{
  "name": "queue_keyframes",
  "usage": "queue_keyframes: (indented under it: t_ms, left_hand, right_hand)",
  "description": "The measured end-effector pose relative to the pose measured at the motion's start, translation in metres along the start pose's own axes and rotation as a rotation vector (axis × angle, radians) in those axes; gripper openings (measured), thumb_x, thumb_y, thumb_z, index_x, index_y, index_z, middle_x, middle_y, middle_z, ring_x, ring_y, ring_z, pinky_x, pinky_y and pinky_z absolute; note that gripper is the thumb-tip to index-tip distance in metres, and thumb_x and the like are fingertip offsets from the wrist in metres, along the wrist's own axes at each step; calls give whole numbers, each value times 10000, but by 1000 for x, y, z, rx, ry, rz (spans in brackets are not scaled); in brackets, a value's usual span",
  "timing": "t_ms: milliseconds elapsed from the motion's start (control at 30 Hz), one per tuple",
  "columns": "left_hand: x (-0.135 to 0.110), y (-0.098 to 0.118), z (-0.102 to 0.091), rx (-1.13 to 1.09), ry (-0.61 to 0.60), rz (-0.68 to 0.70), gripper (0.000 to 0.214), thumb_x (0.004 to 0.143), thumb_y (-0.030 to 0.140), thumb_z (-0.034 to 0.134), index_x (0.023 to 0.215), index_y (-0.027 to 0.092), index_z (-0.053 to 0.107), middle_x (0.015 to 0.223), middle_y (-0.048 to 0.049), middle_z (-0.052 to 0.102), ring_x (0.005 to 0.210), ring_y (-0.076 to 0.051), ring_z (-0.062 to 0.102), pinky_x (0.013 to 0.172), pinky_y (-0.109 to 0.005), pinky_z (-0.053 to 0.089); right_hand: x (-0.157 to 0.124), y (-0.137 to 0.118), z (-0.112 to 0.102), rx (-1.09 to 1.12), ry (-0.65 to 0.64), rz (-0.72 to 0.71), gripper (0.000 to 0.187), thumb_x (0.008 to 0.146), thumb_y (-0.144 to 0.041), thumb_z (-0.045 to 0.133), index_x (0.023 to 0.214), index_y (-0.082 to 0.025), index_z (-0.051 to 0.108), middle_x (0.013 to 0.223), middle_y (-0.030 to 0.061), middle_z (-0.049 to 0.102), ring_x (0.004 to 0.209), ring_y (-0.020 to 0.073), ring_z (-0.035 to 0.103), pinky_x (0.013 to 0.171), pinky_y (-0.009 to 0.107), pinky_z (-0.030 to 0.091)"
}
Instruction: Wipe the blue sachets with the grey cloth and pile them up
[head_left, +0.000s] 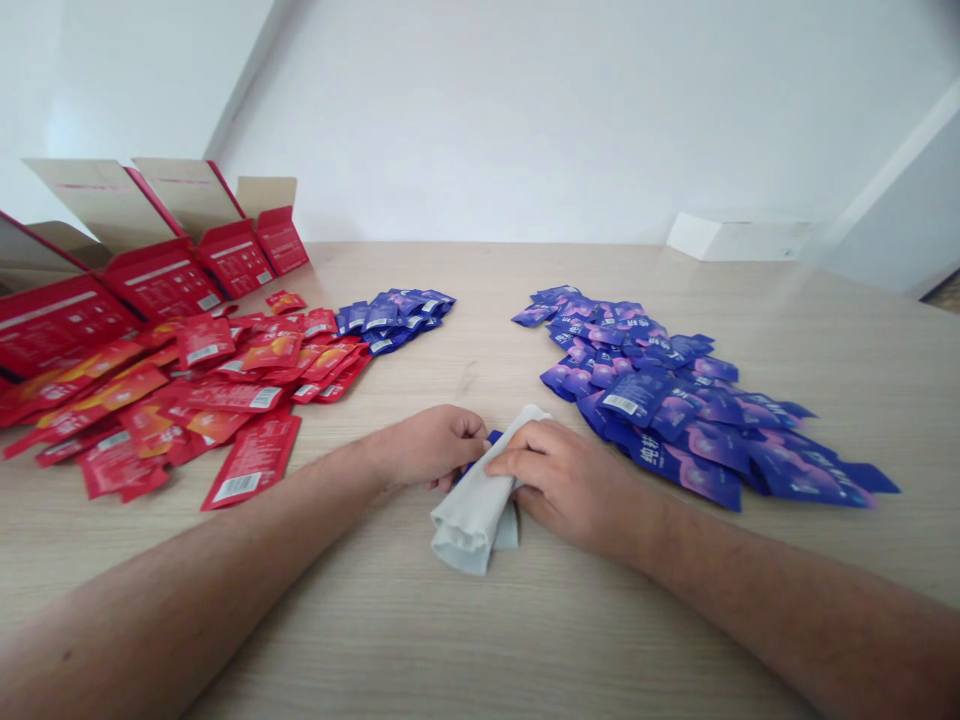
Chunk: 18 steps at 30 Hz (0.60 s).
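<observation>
Centre of frame, slightly below the middle: pale cloth (pixel 469 525), folded over in layers, near end open and drooping toward the table (pixel 375 640). Held from the right side by the right hand (pixel 574 485); fingers bent, clamped on the cloth, thumb side out of clear sight. Just left of it, left hand (pixel 442 447), fingers curled together, pinched on a blue packet (pixel 493 437). Of that packet, only small bits visible, between left fingertips and cloth; most of it covered by the cloth. Cannot tell how far inside.

Left of frame, mid-height: broad heap of red packets (pixel 240 395), orange print on some, barcodes uppermost on others, overlapping every which way. At its upper right edge, touching: smaller blue heap (pixel 390 318), several barcodes showing.

Right of centre: long heap of blue-and-purple packets (pixel 690 405), spread diagonally from upper middle down toward the right edge, near the right hand and forearm.

Upper left: row of red cartons (pixel 240 262), flaps raised, leftmost cut by the frame edge. Upper right: white box (pixel 739 238) on the table, close to the pale wall (pixel 525 120).
</observation>
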<state>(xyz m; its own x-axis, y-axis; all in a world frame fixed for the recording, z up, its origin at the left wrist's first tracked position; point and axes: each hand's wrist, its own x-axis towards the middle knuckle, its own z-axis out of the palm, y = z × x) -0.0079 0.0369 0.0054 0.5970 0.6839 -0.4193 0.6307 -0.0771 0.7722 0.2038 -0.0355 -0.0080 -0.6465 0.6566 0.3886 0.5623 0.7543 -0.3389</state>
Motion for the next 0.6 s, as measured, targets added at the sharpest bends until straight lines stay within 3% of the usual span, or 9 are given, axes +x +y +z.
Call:
queue_keyframes:
  t_ms: [67,233,433,600]
  left_hand:
    - [0,0,0,-4,-3,-4,264,854,428,537,843,177,620,540,46,545,390,-83,483,346,-165,333]
    - [-1,1,-1,17,-23,17,235,851,400,540,840,181,624,522,47,539,405,-86,489,360,-163,355]
    - [0,1,0,-4,-2,-15,266,860,435,533,848,181,615,549,47,547,398,-85,490,343,-167,340]
    - [-1,1,-1,23,-18,13,230,849,406,544,837,190,621,543,48,556,414,-89,504,357,-167,362]
  right_hand:
    - [0,1,0,-7,13,28,335,883,-88,609,1183,-216,687,1041,75,651,1016,221,597,932,395,496]
    - [-1,-2,1,14,-41,-64,306,878,-97,624,1154,-211,696,1073,75,654,1000,218,590,905,372,501]
    - [0,3,0,-17,14,28,320,892,-96,604,1179,-210,688,1038,79,651,1015,224,597,924,394,497]
    - [0,0,0,18,-29,-62,308,869,-88,626,1141,-211,702,1056,74,654,986,216,595,895,371,505]
